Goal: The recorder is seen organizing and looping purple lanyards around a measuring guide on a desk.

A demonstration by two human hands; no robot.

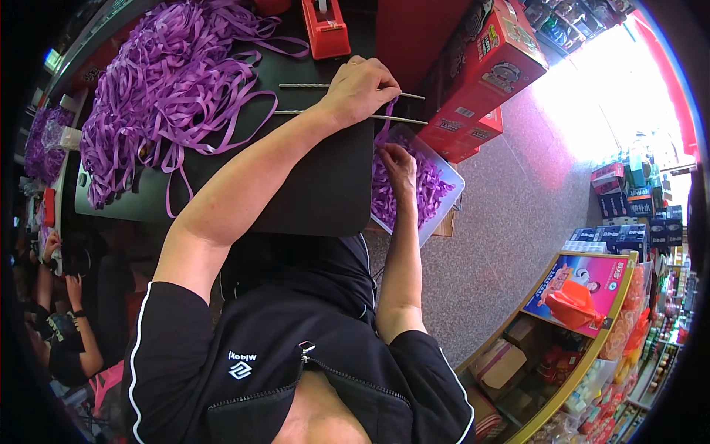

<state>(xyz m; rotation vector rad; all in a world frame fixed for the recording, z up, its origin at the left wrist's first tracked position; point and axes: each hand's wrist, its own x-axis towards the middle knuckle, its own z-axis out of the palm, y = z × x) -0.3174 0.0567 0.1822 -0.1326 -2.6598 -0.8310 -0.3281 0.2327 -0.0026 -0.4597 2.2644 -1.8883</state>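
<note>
At the table's right edge, my left hand (362,90) is closed, its fingertips pinching a purple ribbon (385,131) beside two thin metal rods (403,119). The rods stick out past the table edge, roughly side by side. Lower down, my right hand (399,167) has its fingers pressed together at the other end of that ribbon strip. It hovers over a translucent plastic bin (452,177) filled with short purple ribbon pieces (429,194). A big tangled heap of long purple ribbon (166,89) lies on the table to the left of my left forearm.
A red tape dispenser (325,33) stands at the back of the dark table (318,185). Red cartons (484,70) are stacked beyond the bin. To the right is a glass display counter (532,348) with goods. Another person (70,325) sits at far left.
</note>
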